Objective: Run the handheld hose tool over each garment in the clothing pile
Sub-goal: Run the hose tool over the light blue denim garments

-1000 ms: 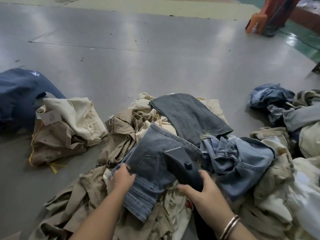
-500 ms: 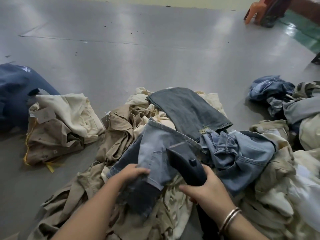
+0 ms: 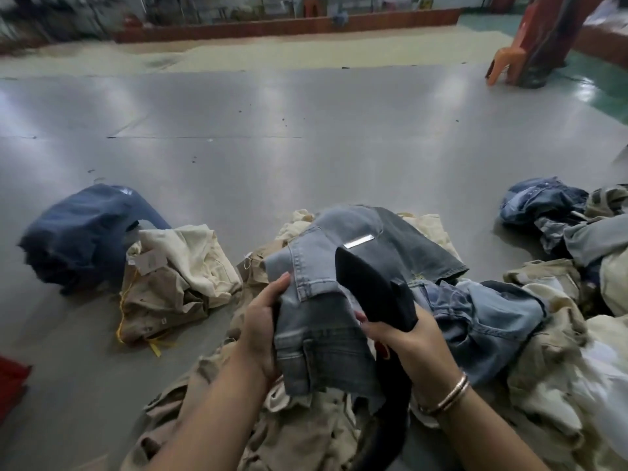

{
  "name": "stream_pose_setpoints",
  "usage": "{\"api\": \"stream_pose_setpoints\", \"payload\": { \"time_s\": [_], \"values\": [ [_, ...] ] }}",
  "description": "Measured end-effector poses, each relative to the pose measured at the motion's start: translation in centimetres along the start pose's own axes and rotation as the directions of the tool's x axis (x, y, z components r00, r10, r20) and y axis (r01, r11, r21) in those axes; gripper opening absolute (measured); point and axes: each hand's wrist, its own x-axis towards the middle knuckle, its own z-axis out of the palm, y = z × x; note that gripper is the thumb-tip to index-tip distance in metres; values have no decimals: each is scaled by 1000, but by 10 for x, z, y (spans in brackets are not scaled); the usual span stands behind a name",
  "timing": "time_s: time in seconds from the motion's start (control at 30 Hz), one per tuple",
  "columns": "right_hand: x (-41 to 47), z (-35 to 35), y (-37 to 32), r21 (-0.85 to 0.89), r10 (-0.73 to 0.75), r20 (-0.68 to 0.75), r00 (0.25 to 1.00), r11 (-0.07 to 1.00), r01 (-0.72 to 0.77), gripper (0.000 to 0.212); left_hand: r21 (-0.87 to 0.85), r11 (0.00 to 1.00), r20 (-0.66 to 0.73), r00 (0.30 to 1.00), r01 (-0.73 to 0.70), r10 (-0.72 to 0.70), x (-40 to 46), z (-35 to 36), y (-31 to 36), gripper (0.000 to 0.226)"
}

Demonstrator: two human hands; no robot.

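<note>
Grey jeans [image 3: 326, 321] now lifted off the clothing pile [image 3: 306, 426], left hand [image 3: 261, 321] fingers gripping the waistband, right hand [image 3: 404, 345] wrapped round the black hose tool [image 3: 370, 287] pressed against the denim, so this garment's pass looks underway.

— What about the hose tool [image 3: 373, 287]?
— Black, wedge-shaped, its head tilted up against the grey jeans [image 3: 323, 321], hose [image 3: 384, 433] trailing down.
— And the jeans?
— Faded, crumpled, lifted above the clothing pile [image 3: 530, 379] of beige and denim garments on the floor.
</note>
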Motion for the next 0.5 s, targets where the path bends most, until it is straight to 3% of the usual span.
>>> {"api": "stream_pose_setpoints", "payload": {
  "time_s": [0.1, 0.2, 0.33, 0.5],
  "values": [
    [-6, -3, 4, 112, 38, -31, 999, 993, -34, 23, -11, 997, -268, 961, -71, 66, -5, -5, -18, 50],
    [-6, -8, 9, 80, 75, 23, 997, 994, -76, 32, 18, 1000, -366, 931, 21, -13, -1, -5, -34, 45],
    [-5, 3, 20, 27, 127, 114, 985, 991, -131, 28, -32, 992, -349, 929, 122, -126, 4, 5, -40, 38],
    [4, 14, 26, 12, 84, 123, 989, 996, -86, 35, -128, 986, -272, 952, 107, -139, 13, -3, -46, 39]
  ]
}}
